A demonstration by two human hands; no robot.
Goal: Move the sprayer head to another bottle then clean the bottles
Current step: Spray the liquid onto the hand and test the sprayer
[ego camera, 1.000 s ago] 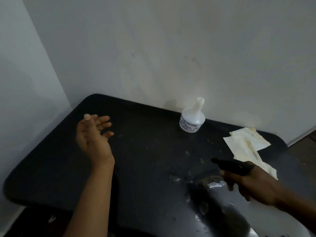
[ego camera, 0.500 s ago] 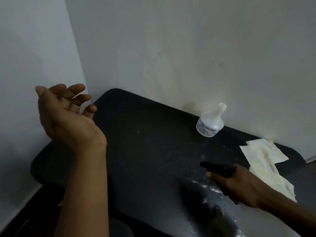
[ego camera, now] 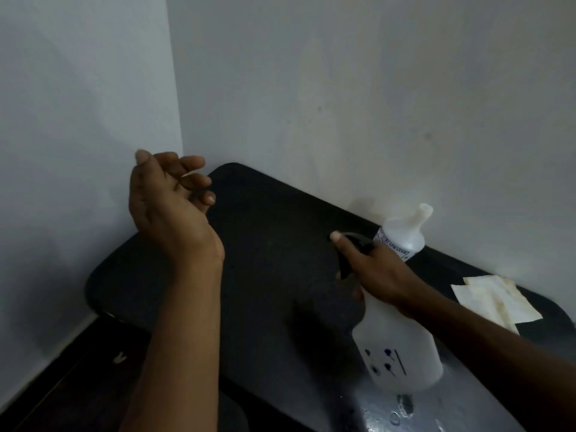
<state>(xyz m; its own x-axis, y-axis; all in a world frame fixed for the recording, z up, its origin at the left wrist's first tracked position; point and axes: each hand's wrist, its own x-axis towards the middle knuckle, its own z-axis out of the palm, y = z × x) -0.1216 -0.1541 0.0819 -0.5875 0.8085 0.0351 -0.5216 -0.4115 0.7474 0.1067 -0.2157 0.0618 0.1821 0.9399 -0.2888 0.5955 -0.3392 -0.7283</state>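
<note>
A translucent white bottle with blue marks (ego camera: 402,347) stands on the black table (ego camera: 274,244) at the front right, with a black sprayer head (ego camera: 350,254) on top. My right hand (ego camera: 377,269) grips that sprayer head, thumb stretched along its top. A second white bottle (ego camera: 405,235) with a printed label and a bare narrow neck stands behind it by the wall. My left hand (ego camera: 170,201) is raised above the table's left corner, palm up, fingers loosely curled and apart, holding nothing.
Folded yellowish-white cloths (ego camera: 495,300) lie on the table at the right. Water drops and a wet sheen (ego camera: 402,413) cover the table near the front bottle. White walls meet in a corner behind the table; dark floor lies at the lower left.
The view has turned left and closer. My right hand has lifted with the sprayer head, and the bottle under it now shows. My left hand stays raised and open.
</note>
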